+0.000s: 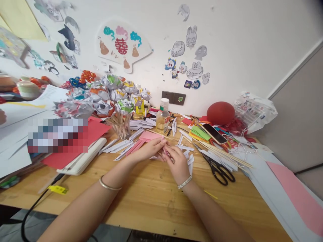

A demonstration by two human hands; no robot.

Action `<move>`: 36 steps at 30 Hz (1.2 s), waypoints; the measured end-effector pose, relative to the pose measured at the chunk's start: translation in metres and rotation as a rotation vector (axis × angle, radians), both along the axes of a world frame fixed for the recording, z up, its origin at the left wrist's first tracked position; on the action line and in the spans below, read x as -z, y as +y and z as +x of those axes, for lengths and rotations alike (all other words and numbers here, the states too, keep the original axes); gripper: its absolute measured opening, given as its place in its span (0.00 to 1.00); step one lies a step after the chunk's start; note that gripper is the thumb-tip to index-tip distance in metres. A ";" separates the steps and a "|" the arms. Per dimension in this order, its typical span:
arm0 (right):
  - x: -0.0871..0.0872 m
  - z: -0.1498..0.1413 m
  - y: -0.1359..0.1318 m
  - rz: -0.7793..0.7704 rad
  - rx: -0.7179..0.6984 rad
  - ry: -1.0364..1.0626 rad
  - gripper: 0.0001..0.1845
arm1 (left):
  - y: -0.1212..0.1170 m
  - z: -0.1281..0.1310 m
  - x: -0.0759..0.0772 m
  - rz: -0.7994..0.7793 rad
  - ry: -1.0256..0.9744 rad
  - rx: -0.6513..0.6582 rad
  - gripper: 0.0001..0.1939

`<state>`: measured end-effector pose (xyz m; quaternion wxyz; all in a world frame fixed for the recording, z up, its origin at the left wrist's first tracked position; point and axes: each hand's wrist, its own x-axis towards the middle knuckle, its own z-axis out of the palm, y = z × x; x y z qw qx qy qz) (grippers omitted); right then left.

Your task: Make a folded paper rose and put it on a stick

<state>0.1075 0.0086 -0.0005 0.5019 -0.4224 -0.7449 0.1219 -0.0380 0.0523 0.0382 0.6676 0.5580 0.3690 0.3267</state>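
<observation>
Both hands meet over the middle of the wooden table (141,198), pinching one small piece of folded pink paper (165,151). My left hand (153,148) holds it from the left, thumb and fingers pressed together near its top. From the right, my right hand (176,158) grips its lower part between the fingertips. Part of the paper is hidden by the fingers. Just behind the hands lie pink paper strips (136,147) and folded white strips (121,146). A clear bottle of yellowish liquid (162,121) stands upright beyond them.
Black-handled scissors (219,171), wooden sticks (234,155) and a phone (214,133) lie right. Farther back sits a red balloon (220,113). Paper flowers (111,95) pile up back left, near a cup of sticks (120,126). A black cable (32,205) hangs over the front edge.
</observation>
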 end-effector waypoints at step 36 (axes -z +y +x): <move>-0.007 0.005 0.008 -0.219 -0.061 0.270 0.10 | -0.009 0.017 0.018 0.122 -0.001 -0.056 0.25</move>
